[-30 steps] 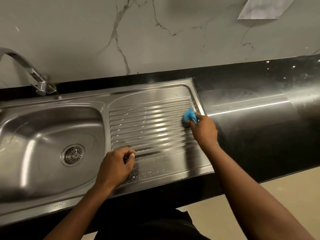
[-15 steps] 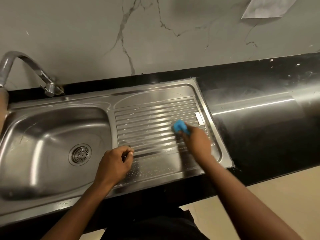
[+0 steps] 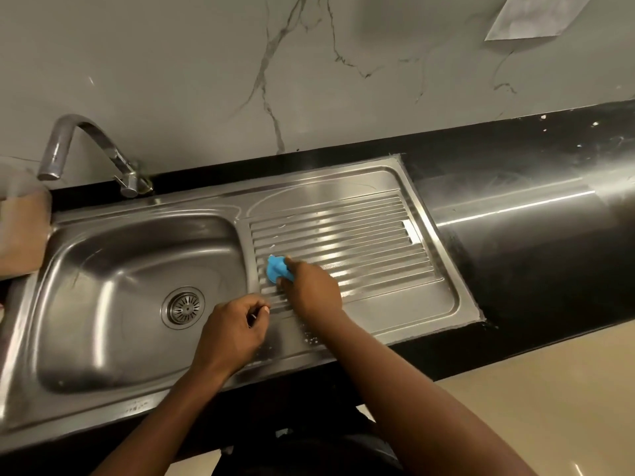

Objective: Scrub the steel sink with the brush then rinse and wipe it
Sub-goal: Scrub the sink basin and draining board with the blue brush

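A person scrubs the ribbed drainboard (image 3: pixel 343 242) of a steel sink (image 3: pixel 429 305) with a blue brush (image 3: pixel 277 268).

The right hand (image 3: pixel 311 292) pinches the brush at the drainboard's left end, just right of the basin (image 3: pixel 113 297); most of the ribs, running left to right, lie open to its right. The left hand (image 3: pixel 232 333), fingers curled and apparently holding nothing, rests on the near rim. The tap (image 3: pixel 86 149) stands far left.
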